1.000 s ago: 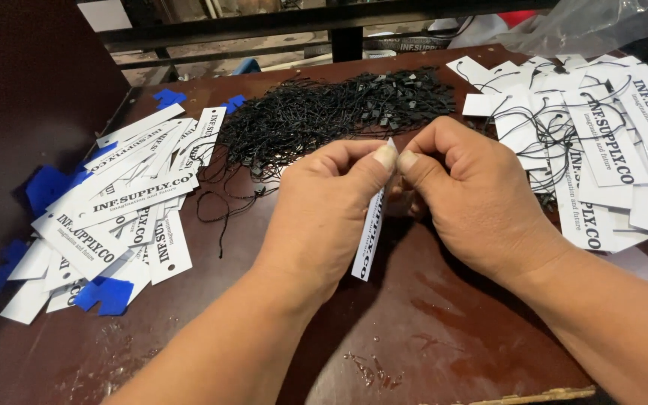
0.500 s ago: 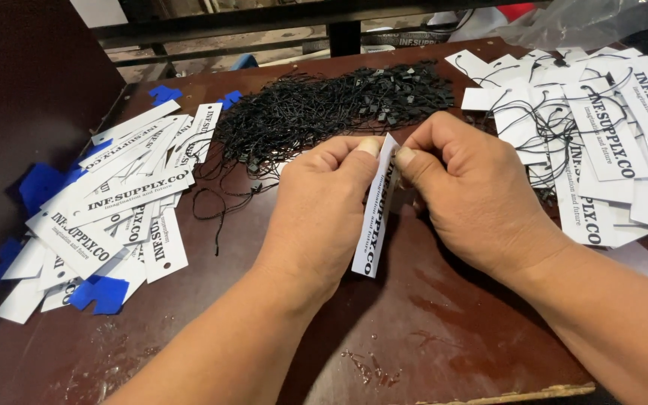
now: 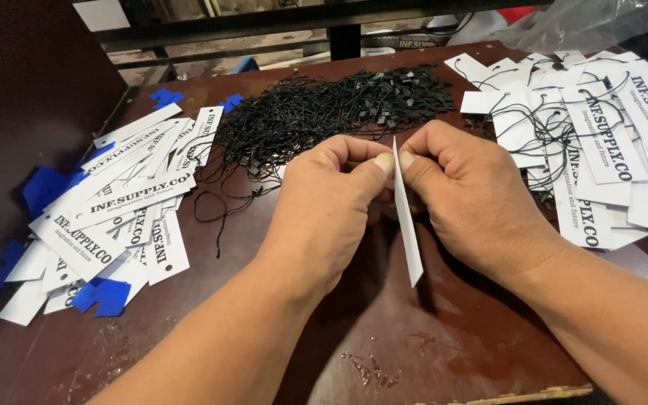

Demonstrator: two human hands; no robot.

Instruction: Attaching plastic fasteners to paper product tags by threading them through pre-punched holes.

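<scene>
Our left hand (image 3: 324,210) and right hand (image 3: 466,199) both pinched shut on white tag (image 3: 406,225), edge-on between them; black string pile (image 3: 324,112) just beyond

Narrow white paper tag (image 3: 406,225), pinched at its top.
I see it edge-on, hanging down between my thumbs above the dark table.

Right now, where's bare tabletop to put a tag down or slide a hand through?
Free: the dark table near its front edge, between the left pile of white tags and the left hand; also under the held tag, though wet-looking there. Crowded: black string heap at the back, strung tags beside the right hand.
</scene>
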